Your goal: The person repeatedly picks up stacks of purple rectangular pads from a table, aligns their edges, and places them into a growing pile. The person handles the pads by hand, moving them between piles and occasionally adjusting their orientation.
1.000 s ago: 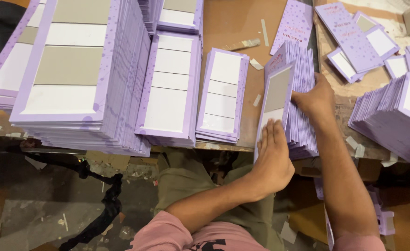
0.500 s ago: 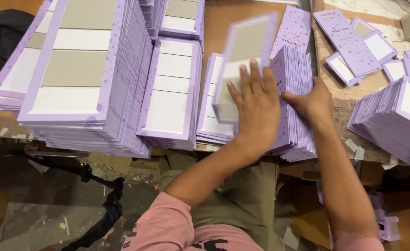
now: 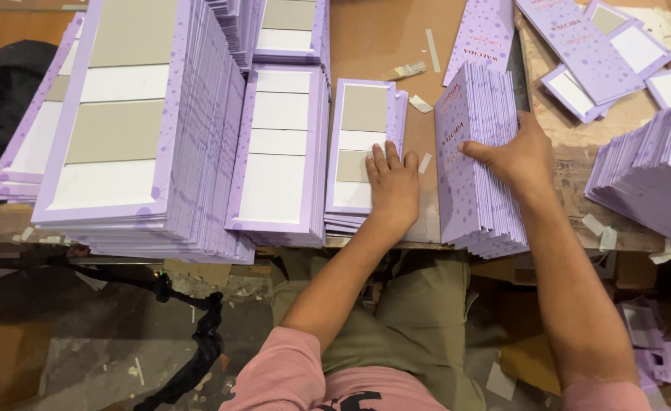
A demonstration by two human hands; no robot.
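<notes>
The left hand (image 3: 393, 186) lies flat, palm down, on the top card (image 3: 364, 125) of a short stack of lilac cards near the front edge of the worktop (image 3: 377, 38). Its fingers (image 3: 385, 158) are straight and only slightly apart, pressing on the card rather than gripping it. That card lies face down, showing white and grey panels in a lilac border; its long axis runs away from the person, towards the back of the worktop.

Just to the right, a batch of lilac dotted cards (image 3: 476, 152) stands on edge, leaning, with its long axis also running front to back. The right hand (image 3: 516, 156) clasps this batch from the right side, thumb stretched across the near face and the other fingers wrapped behind, out of sight.

Taller stacks of the same panelled cards (image 3: 137, 129) stand to the left, and loose ones (image 3: 602, 53) lie at the right.
</notes>
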